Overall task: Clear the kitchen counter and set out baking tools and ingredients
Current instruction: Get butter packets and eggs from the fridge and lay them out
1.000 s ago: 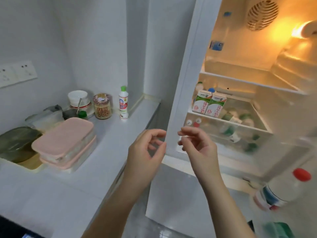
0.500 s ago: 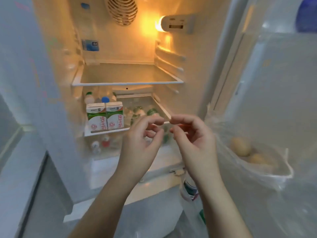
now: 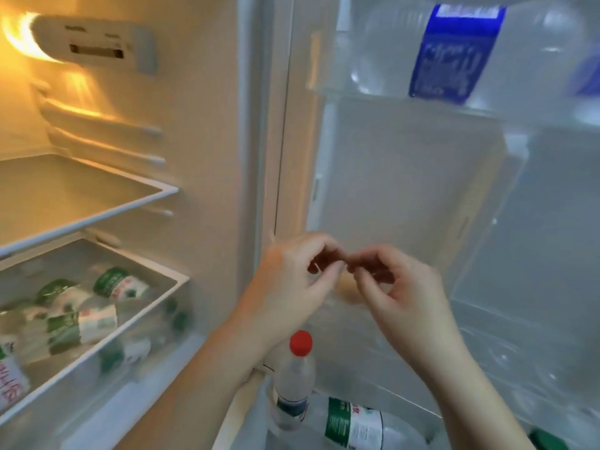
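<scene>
We take the red-capped bottle, standing upright in the bottom of the fridge door, as our marker. Straight above it both hands are raised. The left hand is above and a little to its left, the right hand above and to its right. Their fingers are curled, and thumb and forefinger tips nearly meet across the gap. We cannot tell whether they pinch a thin film of plastic or nothing at all.

What we judge to be the wanted ingredient is a pale brown rounded thing (an egg, most likely, though blur leaves it uncertain). It lies above the bottle, just under and behind the meeting fingertips, on the door side. It is near both hands, neither clearly nearer, and too blurred for us to read a long axis. The coming reach would go down and away from us.

Something translucent seems to surround it, so we expect a soft, slippery hold and little room between the fridge wall and the door.

Up and to the right of the bottle a blue-labelled bottle sits on the upper door shelf. To its left is a drawer of green-labelled packs, with a glass shelf above that. Just below and to the right a green-labelled bottle lies on its side. No tabletop is in view.
</scene>
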Motion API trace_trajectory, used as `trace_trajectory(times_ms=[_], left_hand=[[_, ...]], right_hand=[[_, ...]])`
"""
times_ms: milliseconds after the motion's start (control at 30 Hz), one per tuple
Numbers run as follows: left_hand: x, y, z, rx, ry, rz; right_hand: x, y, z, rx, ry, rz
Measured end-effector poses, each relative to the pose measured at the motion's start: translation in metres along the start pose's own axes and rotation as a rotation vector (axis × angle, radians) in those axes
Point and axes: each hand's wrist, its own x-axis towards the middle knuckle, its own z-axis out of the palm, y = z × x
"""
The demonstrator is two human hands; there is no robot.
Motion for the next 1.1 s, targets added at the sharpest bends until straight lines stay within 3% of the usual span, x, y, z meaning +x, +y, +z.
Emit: trace_trajectory(times_ms=[167,367,700,1100], left_hand=[[0.014,-0.016,0.013,0.02,-0.32,0.006],[0.023,-0.027,0.019,0.172,-0.431,-0.027],[0.046,-0.027,0.027,0.325,-0.735,0.021],[0.051,-0.032,0.035,0.303,-0.79,0.005]], right_hand=[[-0.005,0.006,-0.008,-0.38,-0.21,0.104],[-0.005,0.0,-0.009,-0.608,-0.244,0.132],[0.0,0.005,-0.012,-0.655,-0.348,0.274],[0.011,0.008,-0.015,-0.718,-0.501,0.252]])
